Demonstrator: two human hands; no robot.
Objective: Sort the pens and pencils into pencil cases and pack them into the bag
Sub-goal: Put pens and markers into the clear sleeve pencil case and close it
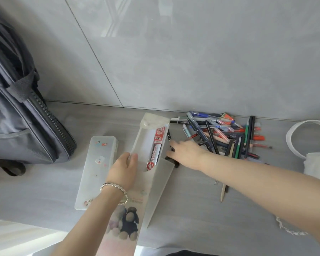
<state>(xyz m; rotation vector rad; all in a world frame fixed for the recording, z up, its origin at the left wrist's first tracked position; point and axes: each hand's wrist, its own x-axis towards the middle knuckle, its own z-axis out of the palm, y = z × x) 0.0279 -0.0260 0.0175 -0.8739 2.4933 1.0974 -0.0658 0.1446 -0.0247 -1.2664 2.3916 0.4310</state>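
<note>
Surroundings: a grey bag stands at the left of the desk, zip facing the cases. A white item with a looped handle sits at the far right. A tiled wall closes off the back edge.

Your left grip, with a bracelet on the wrist, holds the left wall of the open case at its near end. Your right grip pinches a black pen just beside that case's right wall, between the case and the pile of pens and pencils. Your right forearm crosses the pile's near edge.

Count: two pencil cases, the open one and a closed frosted case touching its left side. One red-and-white pack lies inside the open case. One pale pencil lies apart, nearer you. The pile is too tangled to count.
</note>
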